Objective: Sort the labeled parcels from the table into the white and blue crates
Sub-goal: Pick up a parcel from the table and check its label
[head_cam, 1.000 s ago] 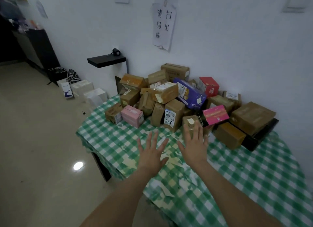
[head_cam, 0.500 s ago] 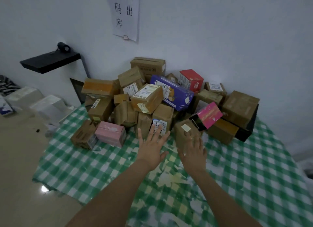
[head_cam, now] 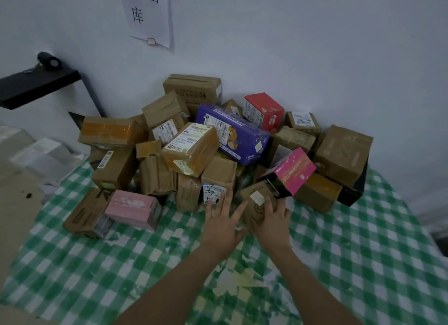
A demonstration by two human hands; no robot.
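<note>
- The table (head_cam: 339,264), under a green-and-white checked cloth, fills the near part of the view. Both bare forearms reach over its near edge toward the middle.
- The left hand (head_cam: 221,227) is open, palm down over the cloth, with its fingers straight and spread. Its fingertips reach the foot of the hand-labelled parcel (head_cam: 214,191); I cannot tell whether they touch it.
- The right hand (head_cam: 272,224), just beside the left, lies on the small brown parcel (head_cam: 254,202), which carries a white sticker and stands at the front of the heap. Its fingers are nearly straight, laid on the parcel and not wrapped round it.
- Toward the table's left edge, the pink parcel (head_cam: 132,209) lies at the front of the heap. It touches the low brown parcel (head_cam: 83,214) on its left.
- The magenta parcel (head_cam: 294,170) sits tilted just behind the small brown parcel. The black box (head_cam: 352,191) lies near the right edge.
- The rest of the parcels are heaped along the table's far edge against the wall (head_cam: 315,46). The yellow-taped parcel (head_cam: 191,147) is in the middle, with the purple parcel (head_cam: 235,135) behind it. The red parcel (head_cam: 264,110) is further back, and the large brown carton (head_cam: 194,88) sits on top.
- On the wall hangs a paper sign (head_cam: 150,14). Past the table's far left corner juts a black shelf (head_cam: 36,84).
- White boxes (head_cam: 41,152) stand on the floor beyond the left edge.
</note>
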